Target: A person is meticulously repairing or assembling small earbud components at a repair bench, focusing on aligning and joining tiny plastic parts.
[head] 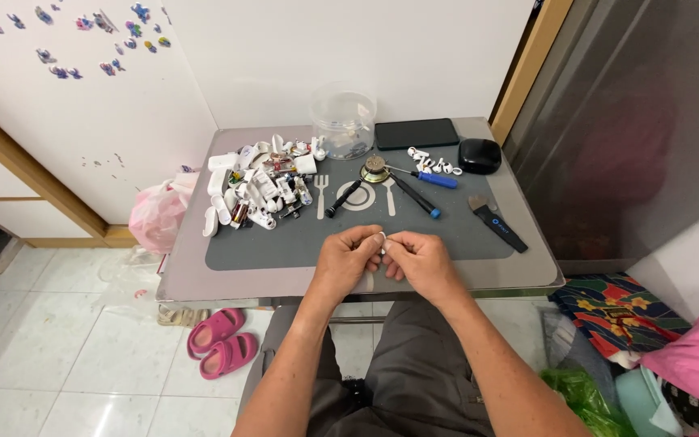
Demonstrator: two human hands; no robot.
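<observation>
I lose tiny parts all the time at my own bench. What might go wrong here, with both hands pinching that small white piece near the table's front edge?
The small white piece, pinched between the left hand and right hand, sits close to the table edge; if it slips, it would likely land in the lap or on the floor. The heap of white parts reaches the mat's left side and a nudge might scatter it.
</observation>
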